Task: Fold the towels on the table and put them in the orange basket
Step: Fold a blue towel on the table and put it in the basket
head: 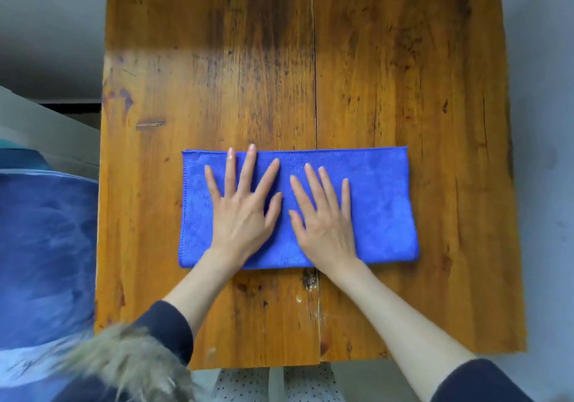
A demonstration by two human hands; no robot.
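My left hand (240, 212) and right hand (324, 221) lie flat, side by side, on the folded blue towel (382, 206). All fingers (251, 165) are straight and spread apart, gripping nothing. The towel rests on the wooden tabletop (403, 75).

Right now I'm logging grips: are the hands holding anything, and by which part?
Nothing is held. The left hand and right hand lie flat, fingers spread, on the middle of the blue towel.

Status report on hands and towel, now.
Left hand and right hand flat, fingers spread, pressing the blue microfibre towel. Towel folded to a long rectangle on the wooden table. Orange basket not in view. Nothing obstructing.
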